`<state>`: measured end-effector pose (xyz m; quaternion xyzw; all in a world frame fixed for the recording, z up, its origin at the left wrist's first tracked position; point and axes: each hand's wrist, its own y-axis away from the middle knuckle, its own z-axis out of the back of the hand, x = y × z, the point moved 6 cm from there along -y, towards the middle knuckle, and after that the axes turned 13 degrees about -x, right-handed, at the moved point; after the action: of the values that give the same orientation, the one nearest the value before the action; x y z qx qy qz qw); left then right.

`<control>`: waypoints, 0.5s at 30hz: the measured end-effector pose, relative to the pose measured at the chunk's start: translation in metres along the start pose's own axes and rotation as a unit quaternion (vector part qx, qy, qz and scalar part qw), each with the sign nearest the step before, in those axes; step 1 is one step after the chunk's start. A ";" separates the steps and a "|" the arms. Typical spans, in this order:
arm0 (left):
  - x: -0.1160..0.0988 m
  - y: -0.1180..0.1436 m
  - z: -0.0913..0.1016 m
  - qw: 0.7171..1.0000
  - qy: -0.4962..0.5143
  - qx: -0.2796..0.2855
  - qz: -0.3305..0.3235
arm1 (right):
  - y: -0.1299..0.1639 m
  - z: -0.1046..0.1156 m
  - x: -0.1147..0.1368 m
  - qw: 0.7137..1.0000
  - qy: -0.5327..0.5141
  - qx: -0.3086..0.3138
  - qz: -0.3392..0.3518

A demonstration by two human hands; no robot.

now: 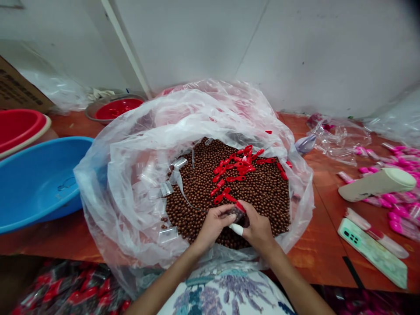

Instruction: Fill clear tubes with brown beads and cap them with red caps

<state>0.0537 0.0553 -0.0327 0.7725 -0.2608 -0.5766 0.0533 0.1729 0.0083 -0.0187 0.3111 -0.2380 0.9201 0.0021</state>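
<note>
Both my hands meet over the near side of a heap of small brown balls [197, 192] in a large clear plastic bag [121, 153]. Between them is a small clear container [236, 215] with brown balls inside and a red end. My left hand [211, 225] pinches it from the left, thumb on top. My right hand [259, 229] grips it from the right, near the red end. A white piece [236, 229] shows at the right fingers; I cannot tell what it is. Red plastic caps with handles [243, 167] lie on the balls. Empty clear containers [166, 188] lie at the heap's left.
On the left stand a blue basin [39, 175] and a red basin [19, 127]; another red bowl [118, 108] is behind. At right lie a cream bottle [374, 184], a phone [370, 249] and many pink-capped tubes [400, 197]. Red-capped packs [75, 288] sit below the table edge.
</note>
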 end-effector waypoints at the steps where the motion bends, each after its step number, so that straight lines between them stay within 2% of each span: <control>1: 0.000 0.001 -0.001 1.000 0.006 0.009 0.008 | 0.000 0.001 0.001 1.000 0.011 -0.010 0.016; 5: 0.006 0.002 -0.003 0.994 0.069 0.017 0.083 | 0.001 0.005 0.006 0.998 0.011 -0.034 0.051; 10: 0.010 0.005 -0.008 0.967 0.150 0.020 0.203 | 0.005 0.006 0.018 0.996 -0.033 0.008 0.085; 13: 0.010 0.009 -0.013 0.961 0.149 0.036 0.232 | 0.008 0.005 0.024 0.992 -0.036 0.025 0.114; 15: 0.012 0.010 -0.012 0.961 0.138 0.023 0.238 | 0.010 0.005 0.026 0.991 -0.055 0.022 0.122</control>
<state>0.0640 0.0379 -0.0351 0.7614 -0.4403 -0.4285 0.2069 0.1529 -0.0067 -0.0052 0.3299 -0.2536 0.8999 -0.1307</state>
